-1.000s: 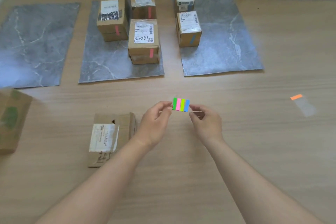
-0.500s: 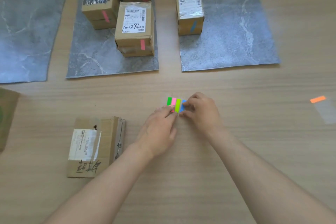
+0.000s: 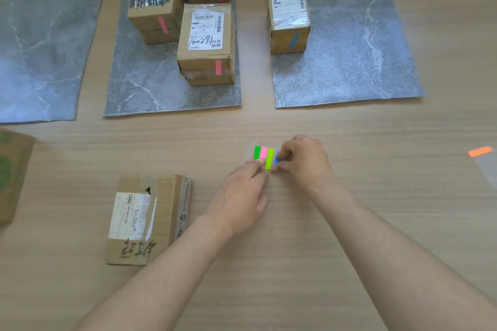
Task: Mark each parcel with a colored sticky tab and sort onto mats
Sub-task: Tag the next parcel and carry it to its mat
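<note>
A pad of sticky tabs [image 3: 264,154] with green, pink, lime and blue strips lies on the wooden table. My left hand [image 3: 240,196] presses its lower edge with straight fingertips. My right hand [image 3: 304,161] covers the pad's right side, its thumb and fingers pinching the blue tab [image 3: 277,160]. A brown parcel [image 3: 146,220] with a white label lies flat to the left of my left forearm, with no tab visible on it.
Three grey mats lie beyond. The middle mat [image 3: 150,88] holds three parcels with pink tabs, the right mat [image 3: 357,67] two with blue tabs, and the left mat [image 3: 40,48] is at the far left. Another parcel [image 3: 12,177] pokes in at the left edge. An orange tab [image 3: 480,151] lies on a clear sheet at right.
The pad, held up between both hands a second ago, has come down onto the table. My right hand has closed over its blue end, and my left fingers now press it.
</note>
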The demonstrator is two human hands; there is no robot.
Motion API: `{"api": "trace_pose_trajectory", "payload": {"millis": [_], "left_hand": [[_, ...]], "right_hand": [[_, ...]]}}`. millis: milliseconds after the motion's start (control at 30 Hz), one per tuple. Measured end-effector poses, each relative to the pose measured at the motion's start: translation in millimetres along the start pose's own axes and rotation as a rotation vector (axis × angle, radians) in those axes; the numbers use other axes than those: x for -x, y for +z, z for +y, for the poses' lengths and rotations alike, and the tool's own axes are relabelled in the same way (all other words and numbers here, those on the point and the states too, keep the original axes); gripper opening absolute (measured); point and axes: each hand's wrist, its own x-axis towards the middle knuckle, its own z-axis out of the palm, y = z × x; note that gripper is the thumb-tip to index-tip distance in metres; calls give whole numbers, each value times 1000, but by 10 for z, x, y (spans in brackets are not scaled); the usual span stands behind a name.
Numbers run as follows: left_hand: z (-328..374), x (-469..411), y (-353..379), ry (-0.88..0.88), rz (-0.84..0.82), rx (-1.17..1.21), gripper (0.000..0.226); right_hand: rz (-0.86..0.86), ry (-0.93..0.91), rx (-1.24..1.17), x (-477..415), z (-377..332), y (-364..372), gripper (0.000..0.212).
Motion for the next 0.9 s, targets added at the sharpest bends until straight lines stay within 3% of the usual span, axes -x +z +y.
{"api": "trace_pose_trajectory", "payload": {"millis": [167, 267, 400, 500, 667, 767, 833, 900], "left_hand": [[-23, 5, 3, 7, 5, 9, 53], [-21, -3, -8, 6, 12, 0, 43], [-20, -14, 6, 28, 53, -35, 59], [-15, -19, 48, 27, 61, -74, 66], [34, -62, 88, 22, 77, -172, 68], [74, -81, 74, 22, 79, -187, 68], [71, -86, 74, 24, 78, -200, 68], [64, -83, 69, 19, 73, -196, 68]], "right_hand": [[-11, 14, -7, -57, 5, -29, 20], [-14, -122, 83, -31, 31, -41, 12], [33, -297, 153, 70, 90, 11, 6], [74, -316, 106, 87, 131, 27, 4], [-7, -313, 121, 26, 151, -46, 6], [80, -208, 65, 7, 152, -42, 6], [272, 16, -99, 2, 146, -51, 8], [485, 307, -417, 10, 98, -98, 9]]}}
